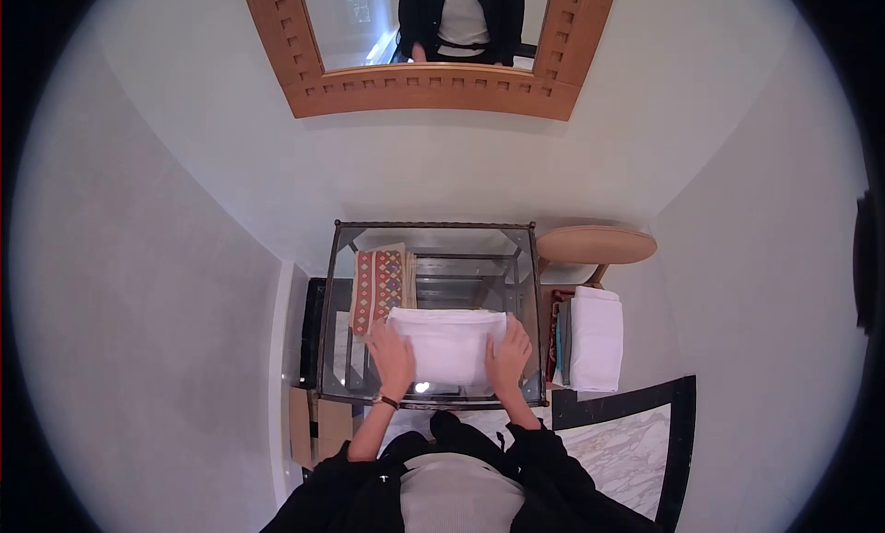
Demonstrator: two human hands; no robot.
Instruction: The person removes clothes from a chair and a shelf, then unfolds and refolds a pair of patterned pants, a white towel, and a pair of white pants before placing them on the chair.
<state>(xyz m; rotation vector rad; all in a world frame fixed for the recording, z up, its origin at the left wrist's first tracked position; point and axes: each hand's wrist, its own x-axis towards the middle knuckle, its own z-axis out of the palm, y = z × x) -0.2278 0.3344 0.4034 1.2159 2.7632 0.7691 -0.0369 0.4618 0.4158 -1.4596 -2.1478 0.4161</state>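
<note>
A folded white cloth (449, 347) lies on the glass-topped table (435, 404) near its front edge. At the cloth's left side is my left hand (394, 356), fingers spread and pointing forward, touching the edge. My right hand (508, 356) rests at the opposite side with its fingers apart. Neither hand is closed round the cloth. Just behind my left hand, a folded patterned textile (377, 289) in red and beige lies on the left part of the glass.
Right of the table stands a wooden chair (597, 244) with folded white cloth (596, 339) and coloured textiles on its seat. A wood-framed mirror (433, 102) is on the wall ahead. Cardboard (334, 420) sits at the lower left.
</note>
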